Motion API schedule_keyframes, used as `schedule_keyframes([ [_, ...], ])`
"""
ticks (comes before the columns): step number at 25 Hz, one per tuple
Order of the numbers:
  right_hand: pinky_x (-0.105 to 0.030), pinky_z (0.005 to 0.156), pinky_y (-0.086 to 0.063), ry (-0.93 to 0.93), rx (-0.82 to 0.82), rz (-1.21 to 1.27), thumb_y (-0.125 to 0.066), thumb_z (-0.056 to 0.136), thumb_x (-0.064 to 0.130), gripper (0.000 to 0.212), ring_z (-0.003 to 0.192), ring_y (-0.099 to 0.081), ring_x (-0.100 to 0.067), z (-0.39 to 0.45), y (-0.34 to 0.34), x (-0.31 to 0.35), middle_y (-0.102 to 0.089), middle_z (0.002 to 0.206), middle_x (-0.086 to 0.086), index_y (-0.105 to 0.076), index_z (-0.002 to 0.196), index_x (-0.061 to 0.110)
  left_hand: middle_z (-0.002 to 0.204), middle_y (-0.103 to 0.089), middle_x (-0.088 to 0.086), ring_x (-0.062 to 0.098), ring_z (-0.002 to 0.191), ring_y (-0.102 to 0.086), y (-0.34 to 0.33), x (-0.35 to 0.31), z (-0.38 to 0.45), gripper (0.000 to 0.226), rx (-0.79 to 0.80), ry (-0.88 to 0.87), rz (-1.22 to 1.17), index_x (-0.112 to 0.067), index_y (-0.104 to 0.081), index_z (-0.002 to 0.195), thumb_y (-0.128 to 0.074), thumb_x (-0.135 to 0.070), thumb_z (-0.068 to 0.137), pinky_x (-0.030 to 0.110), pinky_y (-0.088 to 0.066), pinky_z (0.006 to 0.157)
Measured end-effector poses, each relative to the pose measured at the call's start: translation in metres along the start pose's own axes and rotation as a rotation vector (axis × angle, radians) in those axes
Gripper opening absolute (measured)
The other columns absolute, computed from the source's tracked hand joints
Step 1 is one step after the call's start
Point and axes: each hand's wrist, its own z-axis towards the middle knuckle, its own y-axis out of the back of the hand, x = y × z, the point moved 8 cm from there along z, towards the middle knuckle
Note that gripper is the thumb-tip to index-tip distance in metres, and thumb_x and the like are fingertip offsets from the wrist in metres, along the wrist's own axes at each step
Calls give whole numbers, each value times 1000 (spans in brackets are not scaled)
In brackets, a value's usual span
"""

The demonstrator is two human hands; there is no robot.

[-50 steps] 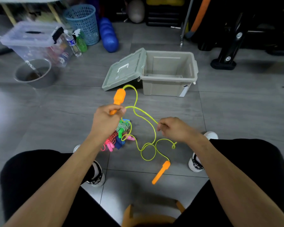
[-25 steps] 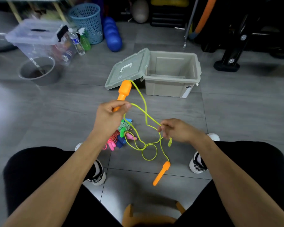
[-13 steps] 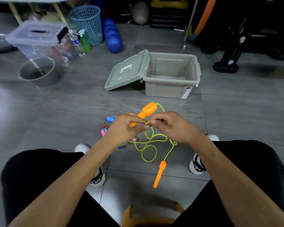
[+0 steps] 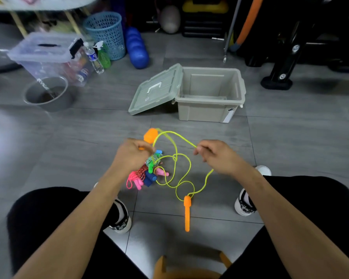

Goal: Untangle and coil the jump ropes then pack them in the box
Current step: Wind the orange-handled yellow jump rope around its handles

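- Grey tiled floor (image 4: 69, 137), glossy, with dark grout lines and a pale glare at far left.
- Open beige box (image 4: 211, 93) on the floor ahead, nothing visible inside, its lid (image 4: 156, 89) leaning against the left wall.
- Left hand (image 4: 132, 156) curled round an orange handle (image 4: 150, 135), slightly blurred.
- Right hand (image 4: 216, 156) pinching the yellow rope (image 4: 177, 158) between thumb and fingertips, the cord taut from handle to pinch.
- Slack loops on the floor between the shoes, second orange handle (image 4: 187, 212) lying near the stool's edge.
- Tangled pile of other ropes (image 4: 147, 174) just under the left hand, pink, blue and green handles showing.
- Further back at left: clear lidded bin (image 4: 48, 55), metal pot (image 4: 46, 93), blue basket (image 4: 105, 33), water bottle (image 4: 93, 57), green spray bottle (image 4: 103, 54), blue roller (image 4: 136, 50).
- Dark gym gear along the back wall.
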Motion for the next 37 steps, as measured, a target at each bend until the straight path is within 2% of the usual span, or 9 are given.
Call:
schedule_keyframes([
  [5, -21, 50, -30, 186, 23, 50, -48, 97, 14, 22, 50, -36, -9, -11, 9, 41, -47, 51, 11, -67, 86, 15, 94, -68, -6, 9, 86, -63, -40, -23, -18, 17, 159, -202, -51, -24, -76, 94, -78, -24, 78, 14, -42, 73],
  [8, -23, 52, -31, 211, 87, 17, -48, 98, 16, 23, 52, -37, -8, -15, 1, 46, -48, 58, -7, -66, 86, 22, 89, -65, 2, 13, 75, -63, -41, -49, -36, 8, 162, -357, -185, -23, -78, 89, -74, -21, 83, 19, -51, 62],
  [12, -17, 52, -33, 158, 125, 10, -48, 97, 16, 24, 53, -41, -6, -15, 4, 39, -47, 58, 6, -66, 82, 22, 88, -64, 0, 13, 72, -60, -15, -58, -36, 6, -66, -360, -184, -24, -73, 80, -79, -23, 77, 10, -44, 52],
  [17, -27, 56, -38, 169, 138, 137, -49, 97, 14, 23, 57, -42, -11, -20, 3, 40, -47, 58, 7, -67, 83, 20, 82, -63, 3, 16, 62, -59, -38, -61, -39, 9, 198, -450, -130, -23, -79, 87, -75, -28, 80, 20, -44, 54],
  [22, -17, 63, -46, -9, 188, 224, -44, 98, 10, 28, 64, -56, -6, -10, -9, 13, -63, 80, -6, -60, 78, 22, 58, -54, -9, 3, 49, -42, 4, -46, -24, 7, -147, -284, -429, -16, -75, 86, -68, -16, 87, 12, -34, 51],
  [25, -20, 68, -43, -173, 221, -90, -45, 95, 12, 23, 78, -61, -12, -6, -16, -22, -63, 86, 0, -61, 81, 21, 57, -43, 2, 9, 49, -34, 20, -27, -15, 11, -224, -171, -525, -25, -74, 80, -67, -23, 89, 19, -33, 47],
  [30, -29, 60, -43, 19, -122, 124, -51, 96, 18, 19, 61, -50, -14, -2, 14, 10, -54, 67, -4, -69, 91, 14, 77, -67, -7, 12, 75, -63, -21, 5, -3, 17, 119, -15, 105, -28, -70, 71, -71, -16, 83, 17, -42, 66],
  [34, -12, 60, -36, 162, -33, 44, -55, 94, 15, 16, 63, -52, -2, -9, 10, 39, -62, 71, 8, -70, 90, 11, 99, -62, -10, 9, 83, -61, -28, -25, -19, 27, 70, -189, -5, -23, -73, 103, -79, -24, 77, -1, -37, 65],
  [37, -20, 60, -36, 224, -4, 34, -55, 94, 15, 17, 63, -47, -13, -10, 3, 44, -62, 73, -9, -69, 88, 7, 98, -65, -4, 19, 79, -67, -38, -50, -34, 17, 168, -346, -169, -30, -75, 91, -81, -27, 75, 15, -50, 60],
])
